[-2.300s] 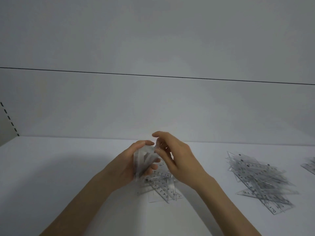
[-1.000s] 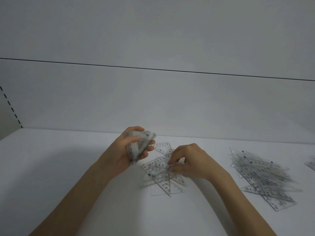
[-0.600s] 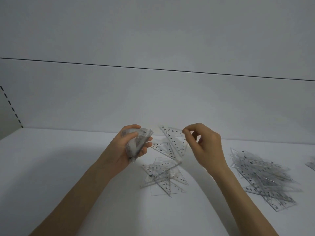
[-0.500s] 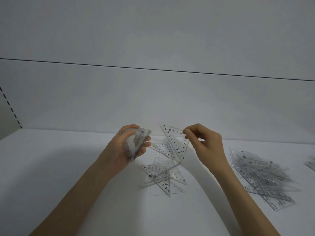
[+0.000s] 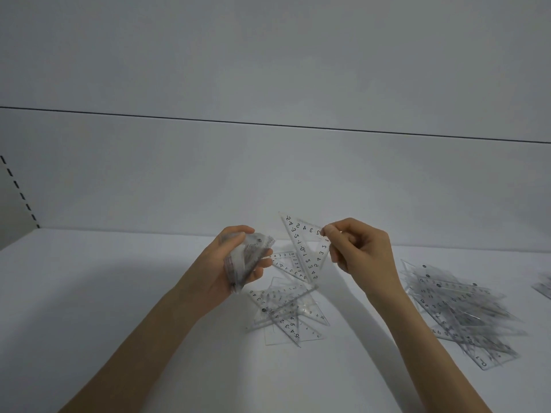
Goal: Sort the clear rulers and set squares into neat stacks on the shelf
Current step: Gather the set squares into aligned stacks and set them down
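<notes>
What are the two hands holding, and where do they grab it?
The right hand pinches one clear set square by its right corner. The left hand grips a stack of set squares across its edges.

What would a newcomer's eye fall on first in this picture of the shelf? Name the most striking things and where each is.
First, the clear set square, held up mid-picture and pinched at a corner by the right hand. Just left of it, the left hand grips a bundle of set squares. On the white shelf lie a small loose heap below the hands and a larger pile to the right.
</notes>
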{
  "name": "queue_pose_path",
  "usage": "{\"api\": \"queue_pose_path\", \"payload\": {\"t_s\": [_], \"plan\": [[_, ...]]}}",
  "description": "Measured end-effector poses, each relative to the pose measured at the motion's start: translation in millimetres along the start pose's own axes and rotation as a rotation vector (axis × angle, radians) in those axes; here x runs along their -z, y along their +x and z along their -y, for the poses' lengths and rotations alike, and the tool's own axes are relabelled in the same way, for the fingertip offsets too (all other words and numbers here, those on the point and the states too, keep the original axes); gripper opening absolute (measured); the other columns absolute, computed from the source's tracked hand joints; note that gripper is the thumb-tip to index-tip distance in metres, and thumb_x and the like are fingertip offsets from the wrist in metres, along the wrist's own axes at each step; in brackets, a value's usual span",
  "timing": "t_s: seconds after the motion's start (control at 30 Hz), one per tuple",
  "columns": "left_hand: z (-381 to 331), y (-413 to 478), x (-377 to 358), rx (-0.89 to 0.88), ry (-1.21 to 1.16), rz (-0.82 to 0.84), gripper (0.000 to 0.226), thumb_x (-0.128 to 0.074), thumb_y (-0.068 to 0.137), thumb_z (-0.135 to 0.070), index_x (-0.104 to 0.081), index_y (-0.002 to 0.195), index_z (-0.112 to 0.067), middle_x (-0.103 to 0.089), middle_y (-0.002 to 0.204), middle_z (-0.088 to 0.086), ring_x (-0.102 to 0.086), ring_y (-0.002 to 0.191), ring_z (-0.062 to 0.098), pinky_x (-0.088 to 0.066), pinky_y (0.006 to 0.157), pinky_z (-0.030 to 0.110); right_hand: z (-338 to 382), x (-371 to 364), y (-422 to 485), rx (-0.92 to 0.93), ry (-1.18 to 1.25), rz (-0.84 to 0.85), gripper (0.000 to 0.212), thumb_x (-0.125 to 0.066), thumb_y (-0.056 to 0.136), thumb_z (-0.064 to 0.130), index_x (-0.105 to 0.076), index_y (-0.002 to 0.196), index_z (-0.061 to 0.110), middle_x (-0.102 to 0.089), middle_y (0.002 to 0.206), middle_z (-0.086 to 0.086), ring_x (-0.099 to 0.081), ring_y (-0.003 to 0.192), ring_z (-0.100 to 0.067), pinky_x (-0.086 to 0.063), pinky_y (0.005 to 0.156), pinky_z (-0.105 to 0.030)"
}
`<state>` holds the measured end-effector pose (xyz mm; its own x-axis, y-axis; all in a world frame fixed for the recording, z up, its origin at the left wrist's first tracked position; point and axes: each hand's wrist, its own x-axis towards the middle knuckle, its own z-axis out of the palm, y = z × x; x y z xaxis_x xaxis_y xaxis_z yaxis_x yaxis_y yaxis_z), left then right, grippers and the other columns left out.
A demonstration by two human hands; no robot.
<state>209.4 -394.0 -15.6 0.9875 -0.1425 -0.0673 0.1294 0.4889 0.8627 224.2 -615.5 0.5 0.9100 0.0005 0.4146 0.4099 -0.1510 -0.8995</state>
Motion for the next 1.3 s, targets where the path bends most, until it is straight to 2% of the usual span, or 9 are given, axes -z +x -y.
{"api": "queue_pose_path", "payload": {"t_s": [0.13,0.3,0.47,0.67,0.83,1.0,1.07,1.17,1.3], "plan": [[4,1,-2,0.016,0.035,0.035,0.016,-0.045,0.096,-0.021,-0.057,0.105,-0.015,-0.062,0.109,0.033,-0.067,0.078,0.033,-0.058,0.06,0.03,4,-15,-5,0.019,-0.142,-0.03,0.03,-0.066,0.088,0.016,-0.056,0.061,0.011,-0.047,0.034,0.004,-0.045,0.037,-0.013,-0.04,0.054,-0.017],[11,0,-9,0.045,0.055,0.087,0.02,-0.04,0.099,-0.016,-0.057,0.108,-0.011,-0.064,0.095,0.025,-0.066,0.079,0.037,-0.057,0.062,0.035,18,-33,-2,-0.137,-0.225,0.055,0.023,-0.054,0.081,0.002,-0.047,0.059,0.002,-0.057,0.04,-0.009,-0.038,0.027,-0.014,-0.034,0.036,-0.018],[14,1,-6,0.035,0.125,0.088,0.022,-0.041,0.1,-0.018,-0.056,0.115,-0.013,-0.065,0.1,0.018,-0.066,0.086,0.037,-0.057,0.065,0.037,26,-47,3,-0.303,-0.176,0.146,0.018,-0.049,0.081,-0.003,-0.051,0.064,0.002,-0.061,0.044,-0.007,-0.053,0.032,-0.017,-0.042,0.036,-0.02],[15,3,0,0.03,0.168,0.108,0.034,-0.042,0.099,-0.029,-0.053,0.121,-0.006,-0.06,0.092,0.014,-0.062,0.077,0.025,-0.049,0.068,0.037,35,-67,14,-0.298,-0.293,0.322,0.027,-0.058,0.086,0.012,-0.051,0.061,0.004,-0.068,0.06,-0.019,-0.064,0.044,-0.024,-0.053,0.045,-0.024],[11,3,-3,0.018,0.141,0.217,0.019,-0.05,0.087,-0.02,-0.047,0.101,-0.007,-0.048,0.081,0.013,-0.054,0.073,0.025,-0.045,0.063,0.034,29,-84,35,-0.231,-0.491,0.419,0.023,-0.055,0.085,0.02,-0.052,0.067,0.006,-0.069,0.08,-0.03,-0.069,0.068,-0.04,-0.058,0.069,-0.046],[2,3,-3,0.015,0.044,0.08,0.03,-0.044,0.086,0.009,-0.055,0.109,-0.007,-0.059,0.089,0.023,-0.06,0.069,0.031,-0.052,0.053,0.031,38,-68,44,-0.296,-0.385,0.533,0.044,-0.041,0.101,0.03,-0.064,0.079,0.0,-0.071,0.07,-0.018,-0.066,0.054,-0.023,-0.057,0.055,-0.025],[-1,2,-3,0.028,-0.001,0.035,0.032,-0.038,0.089,0.01,-0.056,0.108,-0.009,-0.057,0.098,0.026,-0.061,0.072,0.032,-0.054,0.055,0.03,29,-47,45,-0.173,-0.466,0.508,0.037,-0.046,0.1,0.027,-0.067,0.081,0.002,-0.07,0.065,-0.01,-0.064,0.05,-0.015,-0.049,0.047,-0.018],[-3,1,-3,0.013,-0.063,0.005,0.032,-0.037,0.09,0.009,-0.056,0.109,-0.01,-0.053,0.105,0.025,-0.062,0.074,0.031,-0.055,0.058,0.029,6,-17,40,0.054,-0.768,0.626,0.012,-0.069,0.085,0.024,-0.075,0.086,0.013,-0.073,0.078,0.001,-0.065,0.067,-0.008,-0.047,0.063,-0.016],[-5,2,1,-0.002,-0.13,-0.041,0.034,-0.036,0.09,0.009,-0.058,0.107,-0.011,-0.05,0.11,0.022,-0.06,0.079,0.033,-0.056,0.06,0.03,-18,-7,22,0.104,-0.938,0.909,0.043,-0.075,0.078,0.037,-0.069,0.116,0.018,-0.063,0.109,-0.002,-0.051,0.102,-0.012,-0.038,0.083,-0.02]]}}
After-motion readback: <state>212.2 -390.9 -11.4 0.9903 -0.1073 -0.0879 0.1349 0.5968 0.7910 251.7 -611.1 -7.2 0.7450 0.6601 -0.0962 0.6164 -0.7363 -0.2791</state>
